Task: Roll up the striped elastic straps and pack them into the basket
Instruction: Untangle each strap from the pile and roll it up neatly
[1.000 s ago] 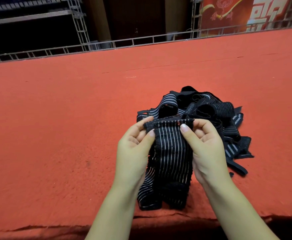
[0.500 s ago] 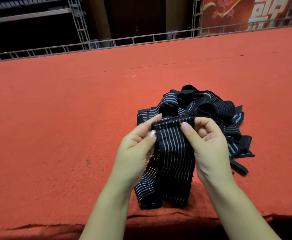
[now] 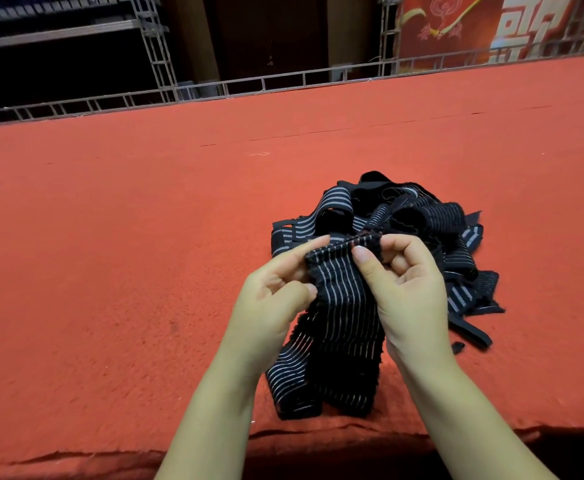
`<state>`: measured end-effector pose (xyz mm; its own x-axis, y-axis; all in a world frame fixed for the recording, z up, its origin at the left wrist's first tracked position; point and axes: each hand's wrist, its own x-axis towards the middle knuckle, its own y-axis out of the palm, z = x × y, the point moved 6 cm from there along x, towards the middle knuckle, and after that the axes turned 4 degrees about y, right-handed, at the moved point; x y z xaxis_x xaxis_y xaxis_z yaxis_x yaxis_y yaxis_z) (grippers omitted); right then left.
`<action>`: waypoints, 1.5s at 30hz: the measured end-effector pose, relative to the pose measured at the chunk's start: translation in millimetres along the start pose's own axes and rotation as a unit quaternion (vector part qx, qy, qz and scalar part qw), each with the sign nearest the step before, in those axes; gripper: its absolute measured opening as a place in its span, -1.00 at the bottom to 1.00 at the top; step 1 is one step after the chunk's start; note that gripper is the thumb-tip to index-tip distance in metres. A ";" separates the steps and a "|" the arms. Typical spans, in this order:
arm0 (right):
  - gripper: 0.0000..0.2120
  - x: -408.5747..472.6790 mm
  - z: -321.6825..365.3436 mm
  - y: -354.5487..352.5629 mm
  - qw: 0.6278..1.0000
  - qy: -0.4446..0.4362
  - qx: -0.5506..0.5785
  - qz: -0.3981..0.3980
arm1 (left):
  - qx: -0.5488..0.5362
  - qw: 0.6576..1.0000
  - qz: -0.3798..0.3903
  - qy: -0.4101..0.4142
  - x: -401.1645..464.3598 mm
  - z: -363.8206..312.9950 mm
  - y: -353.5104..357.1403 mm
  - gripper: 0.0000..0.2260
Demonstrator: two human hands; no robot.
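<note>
Both hands have tilted the strap (image 3: 342,306) end, left hand (image 3: 276,299) and right hand (image 3: 401,289) pinching its top corners, its length hanging toward the bench (image 3: 110,271) edge, pile (image 3: 432,230) beyond.

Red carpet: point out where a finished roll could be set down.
Bare red carpet lies left of the left hand, and beyond the strap pile up to the metal railing. Crowded: right of the right hand, where the pile spreads.
</note>
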<state>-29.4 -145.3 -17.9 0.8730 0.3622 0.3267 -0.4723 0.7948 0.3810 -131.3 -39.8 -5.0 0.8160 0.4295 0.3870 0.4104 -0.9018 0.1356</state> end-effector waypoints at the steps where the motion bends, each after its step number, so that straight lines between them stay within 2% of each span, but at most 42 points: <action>1: -0.82 -0.2 -0.4 0.2 1.000 0.002 -0.003 -0.003 | -0.019 1.000 -0.005 0.001 -0.4 0.5 -0.5 -0.53; 6: -0.82 -3.2 -1.3 1.1 0.999 -0.007 -0.027 -0.014 | 0.053 0.995 -0.062 0.053 -0.1 -5.2 -2.3 -0.82; 9: -0.73 -3.8 5.6 0.7 0.996 -0.044 -0.075 -0.009 | 0.044 0.993 -0.084 0.071 0.4 -11.5 -3.9 -0.82; 11: -0.72 -0.4 10.3 2.6 0.996 -0.025 -0.083 0.028 | 0.037 0.993 -0.089 0.074 1.2 -15.8 -4.7 -0.85; 13: -0.81 3.2 16.4 6.5 0.993 0.000 -0.087 0.085 | 0.031 0.992 -0.100 0.070 2.9 -18.9 -7.3 -0.86; 16: -0.90 5.0 31.7 12.5 0.982 -0.015 -0.126 0.139 | 0.019 0.991 -0.110 0.071 5.7 -24.9 -10.2 -0.86; 19: -0.92 9.1 45.0 17.7 0.976 -0.050 -0.141 0.157 | 0.005 0.992 -0.108 0.067 8.9 -33.1 -11.1 -0.90; 24: -0.86 21.3 66.8 29.5 0.984 -0.068 -0.075 0.148 | 0.028 0.997 -0.059 0.052 20.8 -43.3 -1.8 -0.82; 28: -0.84 27.2 89.3 46.0 0.967 -0.077 -0.115 0.215 | 0.050 0.991 -0.082 0.096 30.4 -64.6 0.0 -0.85; 32: -0.78 32.2 120.1 55.0 0.964 -0.147 -0.107 0.192 | 0.005 0.988 -0.100 0.114 37.5 -82.8 5.8 -0.81; 36: -0.79 29.7 128.9 59.0 0.963 -0.179 -0.102 0.171 | -0.041 0.991 -0.107 0.070 34.3 -79.0 10.5 -0.66; 41: -0.75 22.9 103.9 49.8 0.949 -0.160 -0.191 0.194 | -0.007 0.985 -0.173 0.003 15.4 -55.9 2.2 -0.54; 43: -0.73 18.3 92.9 43.2 0.946 -0.146 -0.210 0.202 | -0.006 0.981 -0.193 -0.015 8.8 -49.0 1.3 -0.43; 45: -0.72 14.1 82.7 36.2 0.945 -0.130 -0.219 0.208 | -0.004 0.980 -0.199 -0.022 5.5 -43.6 1.6 -0.42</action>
<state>-44.2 -151.7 72.0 0.5370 0.6007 0.5923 -0.6229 0.7558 -0.2018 -143.9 -40.9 37.2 0.6093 0.7482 0.2626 0.6957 -0.6634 0.2756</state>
